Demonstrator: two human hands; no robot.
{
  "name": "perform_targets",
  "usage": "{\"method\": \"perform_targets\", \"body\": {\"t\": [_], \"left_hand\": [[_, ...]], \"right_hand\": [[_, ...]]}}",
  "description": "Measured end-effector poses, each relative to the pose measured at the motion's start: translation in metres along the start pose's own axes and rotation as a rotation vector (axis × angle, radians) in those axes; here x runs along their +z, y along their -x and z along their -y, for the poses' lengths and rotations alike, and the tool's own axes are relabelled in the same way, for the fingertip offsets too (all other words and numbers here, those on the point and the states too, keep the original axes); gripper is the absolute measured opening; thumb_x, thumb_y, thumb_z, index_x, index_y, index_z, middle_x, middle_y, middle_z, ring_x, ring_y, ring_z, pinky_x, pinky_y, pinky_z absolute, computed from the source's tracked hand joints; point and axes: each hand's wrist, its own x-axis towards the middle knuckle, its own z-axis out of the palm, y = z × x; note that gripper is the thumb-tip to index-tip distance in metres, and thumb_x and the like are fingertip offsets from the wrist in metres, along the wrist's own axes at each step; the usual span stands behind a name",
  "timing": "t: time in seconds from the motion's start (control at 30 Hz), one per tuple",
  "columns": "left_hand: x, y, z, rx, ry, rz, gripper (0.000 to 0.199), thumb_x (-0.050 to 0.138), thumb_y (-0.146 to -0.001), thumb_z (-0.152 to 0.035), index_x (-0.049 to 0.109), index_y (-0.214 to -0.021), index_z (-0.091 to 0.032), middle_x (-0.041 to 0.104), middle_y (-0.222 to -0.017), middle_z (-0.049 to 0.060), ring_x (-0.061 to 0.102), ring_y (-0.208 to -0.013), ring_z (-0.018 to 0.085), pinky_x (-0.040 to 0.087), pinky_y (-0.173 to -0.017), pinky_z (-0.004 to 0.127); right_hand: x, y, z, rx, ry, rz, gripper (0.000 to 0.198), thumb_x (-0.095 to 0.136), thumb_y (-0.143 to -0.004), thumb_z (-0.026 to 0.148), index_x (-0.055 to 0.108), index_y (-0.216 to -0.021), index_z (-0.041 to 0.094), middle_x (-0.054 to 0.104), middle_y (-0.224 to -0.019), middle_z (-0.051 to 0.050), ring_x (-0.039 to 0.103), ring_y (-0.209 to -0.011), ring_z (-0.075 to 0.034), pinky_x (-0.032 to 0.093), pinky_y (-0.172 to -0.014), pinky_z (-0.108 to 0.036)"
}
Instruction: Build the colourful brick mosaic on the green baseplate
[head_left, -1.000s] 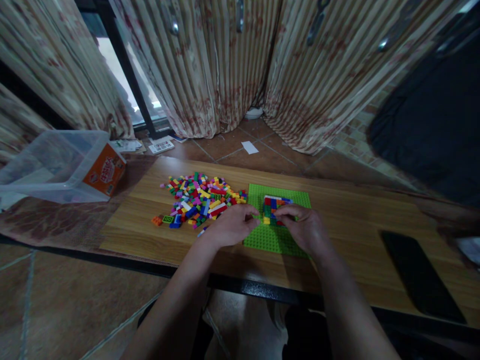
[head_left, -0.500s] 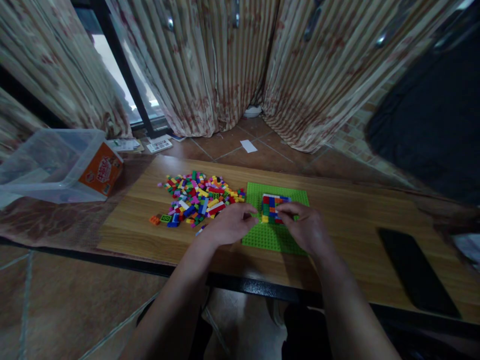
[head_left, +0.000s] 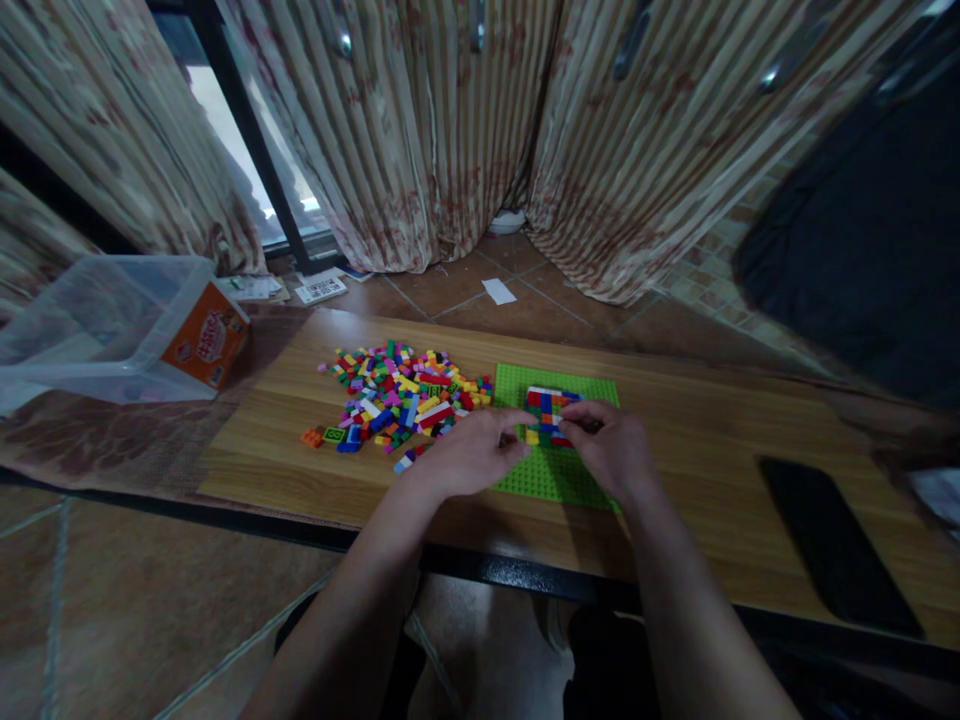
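Note:
A green studded baseplate (head_left: pixel 551 483) lies on the wooden table, carrying a flat block of multicoloured building bricks (head_left: pixel 541 400). My right hand (head_left: pixel 616 450) is over the right side of that block, thumb and finger pinched around what looks like a small pale brick at its surface. From the left, my left hand (head_left: pixel 476 455) reaches over the plate's edge. Its index finger points to the block's left side, the thumb sits apart below, and nothing shows between them. Both hands cover parts of the plate, and the fingertips are small and dim.
A loose heap of coloured bricks (head_left: pixel 405 395) spreads left of the plate. Farther left stands a clear plastic box (head_left: pixel 142 375) with an orange label. A black flat slab (head_left: pixel 836 540) lies on the table (head_left: pixel 697 440) at right. Curtains (head_left: pixel 480 150) hang beyond the far edge.
My left hand has moved right, its index finger now extended to the brick block. The right hand has shifted only slightly and stays at the block with its fingers pinched.

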Motion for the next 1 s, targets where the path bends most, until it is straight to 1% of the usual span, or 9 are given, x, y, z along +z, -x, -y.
{"method": "perform_targets", "body": {"t": [0.13,0.27,0.4,0.5,0.7,0.8,0.87,1.0], "left_hand": [[0.009,-0.001,-0.006,0.03,-0.103,0.009,0.045,0.052,-0.087,-0.023,0.058,-0.131,-0.024,0.071,-0.085,0.003,0.065,-0.078,0.018,0.051,-0.08,0.034],[0.013,-0.001,-0.012,-0.01,-0.225,0.011,0.045,0.052,-0.087,-0.022,0.059,-0.131,-0.023,0.072,-0.086,0.005,0.066,-0.085,0.021,0.05,-0.087,0.038],[0.014,-0.002,-0.015,-0.022,-0.295,0.028,0.045,0.049,-0.089,-0.024,0.056,-0.134,-0.022,0.072,-0.088,0.007,0.067,-0.091,0.023,0.049,-0.092,0.04],[0.015,-0.001,-0.016,-0.027,-0.343,0.015,0.045,0.049,-0.09,-0.025,0.056,-0.134,-0.022,0.073,-0.093,0.008,0.066,-0.098,0.025,0.049,-0.094,0.041],[0.021,0.0,-0.015,-0.022,-0.421,-0.004,0.045,0.047,-0.091,-0.024,0.054,-0.136,-0.022,0.072,-0.107,0.011,0.066,-0.104,0.027,0.052,-0.092,0.042],[0.023,0.0,-0.019,-0.037,-0.467,-0.009,0.045,0.045,-0.092,-0.024,0.052,-0.136,-0.021,0.072,-0.106,0.012,0.067,-0.103,0.029,0.053,-0.09,0.044],[0.023,0.0,-0.022,-0.048,-0.491,0.011,0.046,0.044,-0.092,-0.024,0.051,-0.137,-0.019,0.072,-0.104,0.013,0.068,-0.101,0.029,0.054,-0.088,0.045],[0.023,0.002,-0.025,-0.037,-0.506,0.029,0.045,0.045,-0.092,-0.025,0.051,-0.136,-0.019,0.073,-0.102,0.013,0.068,-0.099,0.029,0.055,-0.086,0.042]], "right_hand": [[-0.001,-0.002,-0.002,0.026,-0.033,0.027,0.013,0.064,-0.072,0.031,0.07,-0.075,0.02,0.071,-0.08,-0.004,0.065,-0.071,-0.019,0.052,-0.072,-0.037],[-0.001,-0.002,-0.003,0.046,-0.052,0.044,0.013,0.065,-0.072,0.031,0.07,-0.077,0.02,0.071,-0.081,-0.005,0.065,-0.073,-0.02,0.052,-0.073,-0.037],[-0.001,-0.002,-0.002,0.039,-0.066,0.044,0.013,0.065,-0.072,0.031,0.07,-0.076,0.02,0.071,-0.08,-0.005,0.065,-0.071,-0.019,0.052,-0.072,-0.036],[-0.002,-0.002,-0.001,0.036,-0.066,0.046,0.012,0.065,-0.071,0.032,0.069,-0.075,0.021,0.071,-0.079,-0.004,0.065,-0.071,-0.019,0.052,-0.072,-0.036],[-0.001,-0.003,0.0,0.028,-0.049,0.05,0.011,0.065,-0.071,0.031,0.069,-0.073,0.021,0.071,-0.077,-0.004,0.065,-0.07,-0.019,0.052,-0.072,-0.036],[0.0,-0.003,0.0,0.019,-0.035,0.05,0.011,0.064,-0.071,0.03,0.069,-0.074,0.02,0.071,-0.078,-0.005,0.065,-0.071,-0.019,0.053,-0.072,-0.037],[0.0,-0.003,0.0,0.017,-0.021,0.053,0.012,0.064,-0.071,0.03,0.069,-0.074,0.02,0.071,-0.078,-0.005,0.065,-0.07,-0.02,0.052,-0.071,-0.037],[0.0,-0.004,0.0,0.03,-0.008,0.052,0.012,0.064,-0.07,0.031,0.069,-0.072,0.021,0.071,-0.076,-0.005,0.065,-0.068,-0.02,0.052,-0.069,-0.037]]}}
